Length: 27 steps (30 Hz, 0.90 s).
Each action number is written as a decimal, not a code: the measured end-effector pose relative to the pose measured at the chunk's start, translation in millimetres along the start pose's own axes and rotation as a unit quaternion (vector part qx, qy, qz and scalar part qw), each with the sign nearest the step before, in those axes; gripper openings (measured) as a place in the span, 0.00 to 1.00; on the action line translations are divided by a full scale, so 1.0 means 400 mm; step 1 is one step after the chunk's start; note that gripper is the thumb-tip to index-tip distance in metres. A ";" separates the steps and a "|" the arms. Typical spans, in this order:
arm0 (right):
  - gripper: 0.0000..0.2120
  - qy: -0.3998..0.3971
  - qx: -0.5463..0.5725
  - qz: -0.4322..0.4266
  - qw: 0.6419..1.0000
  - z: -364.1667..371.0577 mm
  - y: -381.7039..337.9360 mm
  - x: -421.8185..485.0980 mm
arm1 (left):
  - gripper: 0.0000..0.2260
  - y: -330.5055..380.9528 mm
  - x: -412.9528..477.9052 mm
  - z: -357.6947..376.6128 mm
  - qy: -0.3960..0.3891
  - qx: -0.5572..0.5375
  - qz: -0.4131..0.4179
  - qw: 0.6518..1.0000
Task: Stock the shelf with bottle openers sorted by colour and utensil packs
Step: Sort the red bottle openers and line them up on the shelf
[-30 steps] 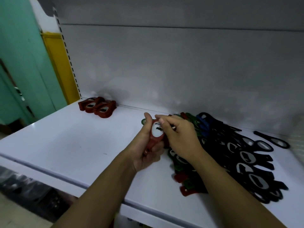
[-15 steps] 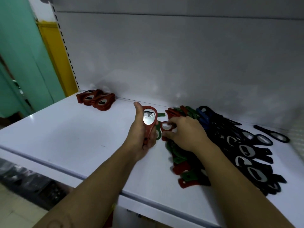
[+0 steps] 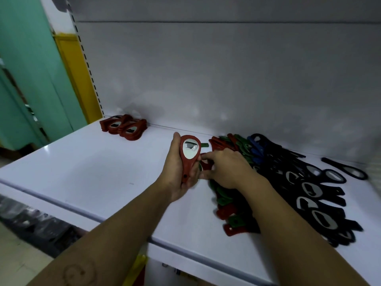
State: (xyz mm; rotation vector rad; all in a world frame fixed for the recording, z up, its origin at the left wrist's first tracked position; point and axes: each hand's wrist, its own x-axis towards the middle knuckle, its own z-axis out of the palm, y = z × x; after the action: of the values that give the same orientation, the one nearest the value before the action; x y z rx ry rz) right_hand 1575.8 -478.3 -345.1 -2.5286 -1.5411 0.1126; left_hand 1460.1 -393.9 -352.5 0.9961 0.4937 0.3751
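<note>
shelf: big white glossy shelf [image 3: 82, 172], smooth, with a rounded front lip running from the left edge down to the lower right. There's loads of bare surface on the left half.
back panel: plain grey sheet [image 3: 226, 79] standing straight up behind everything.
mixed pile: sprawl of flat bottle openers [image 3: 309, 193] on the right side. They're mostly black with shiny oval metal insets, with green and red ones along its left edge and a bit of blue near the back.
left hand: it [image 3: 177, 174] is wrapped round the handle of a red opener, thumb lying straight up its left side, and holds it upright just left of the pile.
right hand: it [image 3: 226, 170] sits knuckles up on the pile's left edge, fingers curled, pinching a second red opener.
red stack: neat little heap of red openers [image 3: 125, 127] in the back-left corner, well apart from the pile.
red opener: teardrop shape [image 3: 189, 153], matte red, mirror-like inset. Might be several stacked, can't tell.
second red opener: only its loop [image 3: 206, 165] shows.
lone black opener: off on its own [image 3: 346, 169] at far right.
</note>
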 end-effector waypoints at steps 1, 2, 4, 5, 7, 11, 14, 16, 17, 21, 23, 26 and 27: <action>0.26 -0.006 0.004 0.001 1.000 0.001 0.001 0.004 | 0.33 0.000 0.002 0.001 -0.003 0.017 -0.005 1.000; 0.26 -0.007 0.012 0.003 1.000 0.003 0.001 0.007 | 0.33 -0.002 0.002 0.001 -0.006 0.027 -0.008 1.000; 0.29 0.000 0.029 0.008 1.000 0.004 -0.003 0.008 | 0.33 -0.003 0.004 -0.001 -0.014 0.031 0.000 0.999; 0.30 0.005 0.034 0.007 0.999 0.002 -0.004 0.006 | 0.33 -0.002 0.005 -0.004 -0.020 0.026 0.007 0.999; 0.32 0.020 0.038 0.002 0.999 -0.002 -0.006 0.005 | 0.34 0.000 0.005 -0.007 -0.030 0.000 0.018 0.999; 0.38 0.089 -0.006 -0.017 0.996 -0.005 -0.017 -0.011 | 0.34 0.005 0.009 -0.007 -0.033 -0.041 0.026 0.998; 0.33 0.155 -0.022 -0.035 0.987 -0.006 -0.025 -0.024 | 0.34 0.002 0.007 -0.008 -0.025 -0.034 0.034 0.999; 0.32 0.168 0.023 -0.019 0.985 -0.020 -0.019 -0.034 | 0.35 -0.002 0.005 -0.010 -0.005 -0.036 0.040 0.999; 0.32 0.171 0.065 -0.008 0.983 -0.031 -0.012 -0.041 | 0.35 -0.005 0.004 -0.009 0.004 -0.031 0.049 0.998; 0.34 0.199 0.216 -0.022 0.956 -0.074 0.003 -0.073 | 0.34 -0.012 0.004 0.002 0.019 0.005 0.070 0.997; 0.33 0.202 0.303 -0.036 0.931 -0.077 -0.011 -0.077 | 0.34 -0.011 0.007 -0.003 0.010 0.010 0.072 0.997; 0.32 0.172 0.406 -0.058 0.896 -0.061 -0.041 -0.067 | 0.36 -0.011 0.013 -0.006 -0.006 0.012 0.071 0.997; 0.32 0.162 0.415 -0.067 0.893 -0.052 -0.052 -0.067 | 0.37 -0.014 0.016 -0.006 -0.010 0.017 0.071 0.997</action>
State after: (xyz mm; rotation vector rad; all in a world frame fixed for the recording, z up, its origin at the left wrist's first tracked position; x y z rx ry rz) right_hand 1548.6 -495.1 -321.3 -1.6622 -1.1735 0.2527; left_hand 1464.4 -391.7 -359.6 1.0707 0.4145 0.4847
